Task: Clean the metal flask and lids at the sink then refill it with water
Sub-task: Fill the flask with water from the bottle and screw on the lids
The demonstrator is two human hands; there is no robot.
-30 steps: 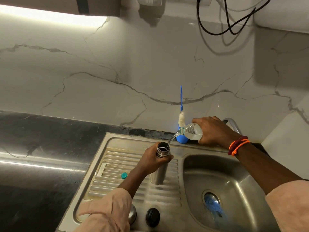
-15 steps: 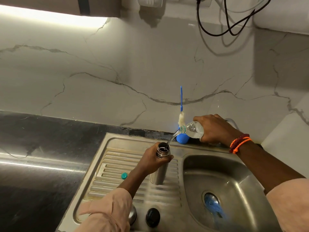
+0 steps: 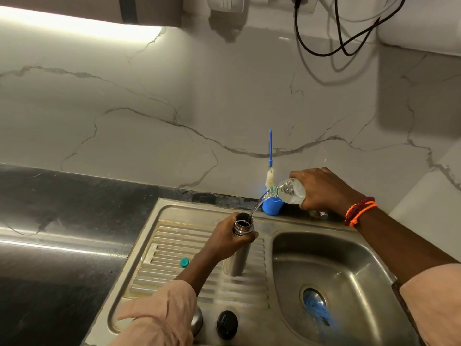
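The metal flask (image 3: 239,255) stands upright on the ribbed drainboard (image 3: 174,240), its mouth uncovered. My left hand (image 3: 224,239) grips it just below the neck. My right hand (image 3: 321,188) holds a clear plastic bottle (image 3: 289,191) tipped to the left, and a thin stream of water runs from it into the flask's mouth. A black lid (image 3: 226,324) sits at the drainboard's front edge. A metal lid (image 3: 197,320) beside it is partly hidden by my left sleeve.
A small teal bottle cap (image 3: 184,262) lies on the drainboard. A blue cup (image 3: 272,207) holding a blue-handled bottle brush (image 3: 270,156) stands behind the sink basin (image 3: 349,265). A blue scrubber (image 3: 316,310) lies over the drain. Black cables (image 3: 336,33) hang on the marble wall. A dark counter (image 3: 62,233) lies left.
My right hand has raised the plastic bottle a little and tipped it further. The water keeps running into the flask. My left hand and the flask have stayed in place.
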